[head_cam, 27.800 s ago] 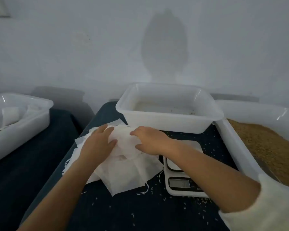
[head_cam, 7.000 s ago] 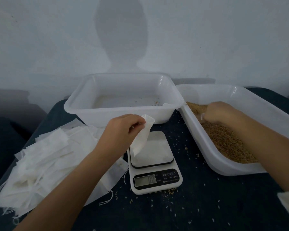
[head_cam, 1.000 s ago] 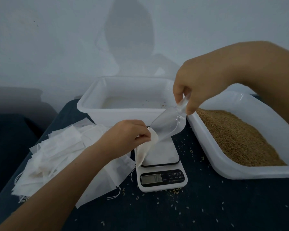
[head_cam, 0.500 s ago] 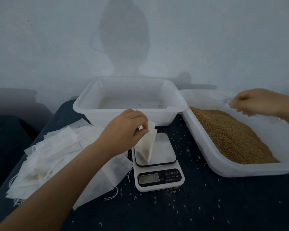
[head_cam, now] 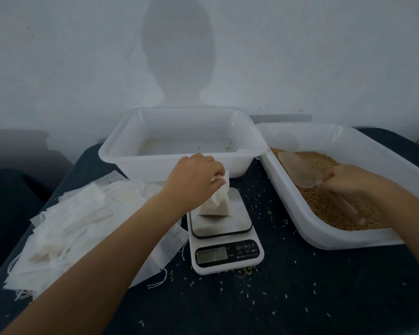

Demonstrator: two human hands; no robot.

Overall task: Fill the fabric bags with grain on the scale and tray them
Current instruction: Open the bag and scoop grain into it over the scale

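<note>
Loose grains (head_cam: 248, 272) lay scattered on the dark counter (head_cam: 300, 298) nearest the camera, most densely along the front edge of the scale (head_cam: 225, 245). The scale's display panel faced the camera; its reading was too small to tell. At left, a pile of empty fabric bags (head_cam: 65, 228) with drawstrings lay flat on the counter, its right edge just beside the scale.

On the scale platform stood one fabric bag (head_cam: 215, 204), partly filled, its lower part bulging and resting on the platform. The left hand (head_cam: 194, 180) pinched the top of this bag between thumb and fingers, holding its mouth up.

At right, a white tub (head_cam: 348, 240) held brown grain (head_cam: 329, 201) over most of its floor. The right hand (head_cam: 351, 182) was inside this tub, its fingers curled round the handle of a clear plastic scoop (head_cam: 298, 170). The scoop lay low on the grain surface, its bowl pointing toward the far end of the tub.

Behind the scale stood a second white tray (head_cam: 179, 165), touching the grain tub at its right rim. It held only a few stray grains on its floor. A plain wall (head_cam: 324, 56) rose beyond.
</note>
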